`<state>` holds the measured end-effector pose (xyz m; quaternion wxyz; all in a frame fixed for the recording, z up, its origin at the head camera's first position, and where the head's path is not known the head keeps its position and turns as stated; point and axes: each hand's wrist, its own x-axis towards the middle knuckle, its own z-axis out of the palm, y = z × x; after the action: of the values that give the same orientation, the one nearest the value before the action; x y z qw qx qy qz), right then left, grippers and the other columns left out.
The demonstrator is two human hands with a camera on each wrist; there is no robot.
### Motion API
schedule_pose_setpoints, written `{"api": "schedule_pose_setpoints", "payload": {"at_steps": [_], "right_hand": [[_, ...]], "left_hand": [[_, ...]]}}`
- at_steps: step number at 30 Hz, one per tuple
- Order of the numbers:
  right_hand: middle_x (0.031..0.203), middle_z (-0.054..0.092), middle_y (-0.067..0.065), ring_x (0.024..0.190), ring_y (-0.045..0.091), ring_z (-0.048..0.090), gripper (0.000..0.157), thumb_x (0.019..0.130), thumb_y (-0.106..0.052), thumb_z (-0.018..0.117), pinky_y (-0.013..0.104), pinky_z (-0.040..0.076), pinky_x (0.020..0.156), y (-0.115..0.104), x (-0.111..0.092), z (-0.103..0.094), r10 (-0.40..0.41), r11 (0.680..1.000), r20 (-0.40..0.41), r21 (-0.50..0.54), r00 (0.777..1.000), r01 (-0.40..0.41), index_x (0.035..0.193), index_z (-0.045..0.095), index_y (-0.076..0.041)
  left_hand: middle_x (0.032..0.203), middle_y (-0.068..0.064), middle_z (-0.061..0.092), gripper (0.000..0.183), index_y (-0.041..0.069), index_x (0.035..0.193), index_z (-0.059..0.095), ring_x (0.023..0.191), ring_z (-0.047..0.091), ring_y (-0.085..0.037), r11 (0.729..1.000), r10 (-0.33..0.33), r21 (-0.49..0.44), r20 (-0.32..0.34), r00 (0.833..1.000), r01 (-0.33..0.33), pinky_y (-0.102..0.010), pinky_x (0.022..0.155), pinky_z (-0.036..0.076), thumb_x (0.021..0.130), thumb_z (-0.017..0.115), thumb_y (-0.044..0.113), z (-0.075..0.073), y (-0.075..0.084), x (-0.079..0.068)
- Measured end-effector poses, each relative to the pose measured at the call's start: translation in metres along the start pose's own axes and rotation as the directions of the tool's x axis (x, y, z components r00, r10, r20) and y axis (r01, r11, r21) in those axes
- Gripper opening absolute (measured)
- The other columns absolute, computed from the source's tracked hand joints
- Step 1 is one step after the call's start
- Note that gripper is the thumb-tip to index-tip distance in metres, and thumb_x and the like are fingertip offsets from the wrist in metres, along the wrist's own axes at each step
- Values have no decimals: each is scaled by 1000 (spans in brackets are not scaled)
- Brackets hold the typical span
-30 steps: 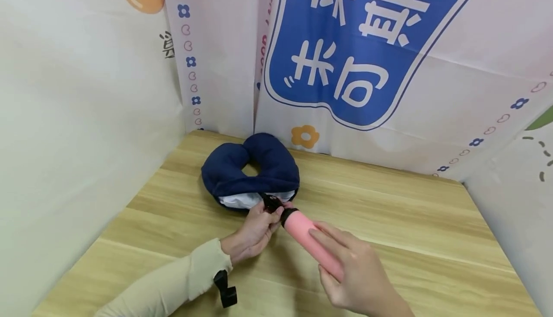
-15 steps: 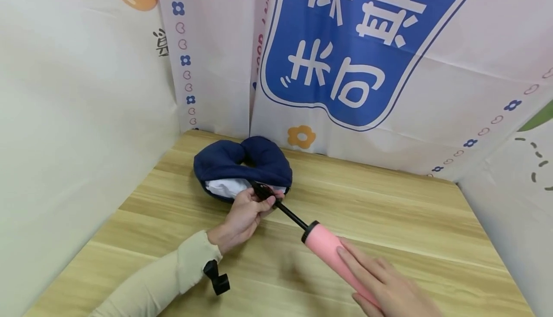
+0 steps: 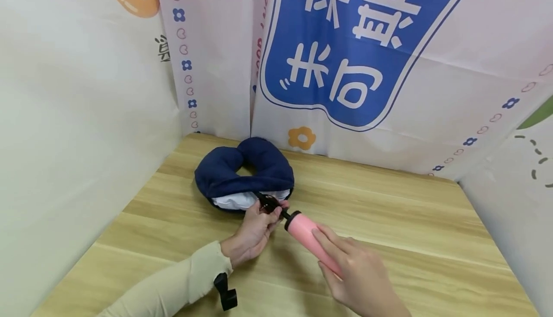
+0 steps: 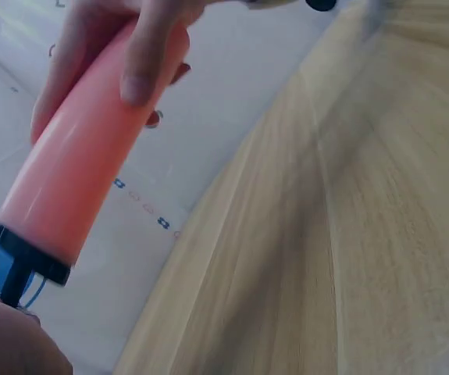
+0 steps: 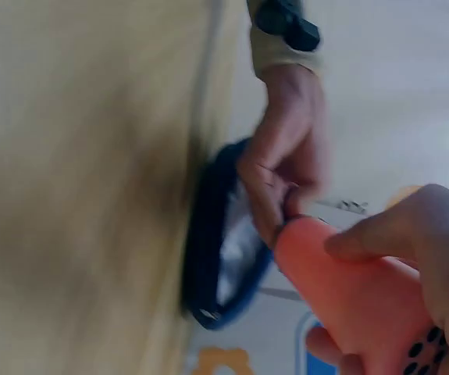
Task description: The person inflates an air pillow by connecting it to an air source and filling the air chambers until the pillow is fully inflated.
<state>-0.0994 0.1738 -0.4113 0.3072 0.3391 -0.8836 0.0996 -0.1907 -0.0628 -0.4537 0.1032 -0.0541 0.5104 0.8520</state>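
Observation:
A pink hand pump (image 3: 311,240) with a black end cap and black rod points toward a navy neck pillow (image 3: 265,163). White lining (image 3: 233,201) shows through the pillow's open front edge. My left hand (image 3: 252,233) holds the pump's black handle (image 3: 269,203) close against that opening; the nozzle side is hidden. Around the pink barrel curls my right hand (image 3: 360,269), also seen gripping it in the left wrist view. Only a short length of the rod (image 4: 17,281) shows between the barrel and the left hand.
The pillow lies on a wooden table (image 3: 389,221) near its back left corner. A printed curtain (image 3: 216,67) hangs behind the table, and white walls (image 3: 86,115) rise on both sides. A black strap piece (image 3: 225,292) hangs at the left sleeve.
Half a second ago the barrel was drawn back with a long rod showing; now the right hand has pushed it toward the left hand. The pillow has shifted slightly.

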Motion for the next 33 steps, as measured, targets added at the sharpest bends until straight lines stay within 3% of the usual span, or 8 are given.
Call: {"api": "schedule_pose_setpoints", "payload": {"at_steps": [5, 11, 14, 18, 21, 24, 28, 33], "right_hand": [[144, 69, 0, 100, 18, 76, 82, 71, -24, 93, 33, 62, 72, -3, -8, 16, 14, 1000, 38, 4, 999, -15, 147, 63, -17], [161, 51, -14, 109, 8, 67, 89, 86, -38, 87, 26, 57, 69, 9, -30, -15, 89, 996, 303, -11, 949, -90, 162, 42, -36], [160, 52, -16, 101, 3, 61, 85, 87, -42, 85, 21, 48, 60, 14, -38, -33, 114, 992, 351, 3, 929, -123, 161, 42, -40], [152, 59, -19, 92, -1, 56, 69, 94, -52, 78, 14, 35, 53, 16, -40, -50, 104, 994, 270, -1, 957, -108, 156, 51, -41], [144, 66, -16, 89, 1, 63, 50, 106, -56, 53, 14, 41, 54, 13, -30, -46, 31, 999, 131, -17, 991, -29, 150, 60, -34], [139, 71, -11, 86, 6, 70, 57, 108, -53, 31, 18, 50, 60, 9, -15, -28, -27, 999, 15, -31, 1000, 28, 144, 67, -27], [132, 75, -5, 85, 15, 76, 44, 96, -33, 61, 29, 57, 62, 4, -3, -2, -43, 999, -88, -20, 995, 41, 138, 71, -21], [135, 74, -3, 93, 16, 78, 79, 65, -22, 93, 32, 61, 68, -3, 1, 16, -20, 1000, -62, 4, 998, 20, 140, 69, -21]], "left_hand": [[126, -11, 73, 35, -8, 137, 46, 117, 70, -15, 997, 7, 77, 68, 998, -13, -19, 91, 57, 104, 57, -6, -7, -5, 4], [121, -13, 75, 36, -12, 133, 48, 110, 75, -15, 998, 27, 50, 99, 995, -32, -22, 95, 59, 99, 60, -12, -16, 5, 8], [120, -12, 75, 33, -12, 132, 50, 112, 74, -16, 999, 18, 43, 70, 997, -21, -22, 95, 59, 100, 57, -13, -20, 13, 8], [121, -13, 72, 32, -11, 133, 52, 114, 71, -17, 999, 45, -3, 32, 998, -45, -21, 96, 58, 102, 55, -12, -17, 21, 10], [120, -9, 72, 33, -11, 136, 50, 115, 69, -15, 999, 34, -15, 8, 999, -34, -20, 96, 57, 103, 53, -11, -8, 17, 4], [123, -8, 72, 34, -9, 137, 48, 117, 66, -14, 1000, 7, -17, -23, 1000, -7, -19, 96, 57, 103, 53, -11, 3, 8, -6], [131, -14, 70, 33, -8, 135, 49, 119, 66, -16, 1000, 20, -20, -46, 999, -21, -19, 96, 56, 103, 55, -8, 10, 1, -13], [130, -14, 71, 33, -8, 133, 48, 119, 69, -16, 999, 24, 32, -4, 1000, -24, -18, 92, 56, 102, 57, -8, 2, -1, -13]]}}
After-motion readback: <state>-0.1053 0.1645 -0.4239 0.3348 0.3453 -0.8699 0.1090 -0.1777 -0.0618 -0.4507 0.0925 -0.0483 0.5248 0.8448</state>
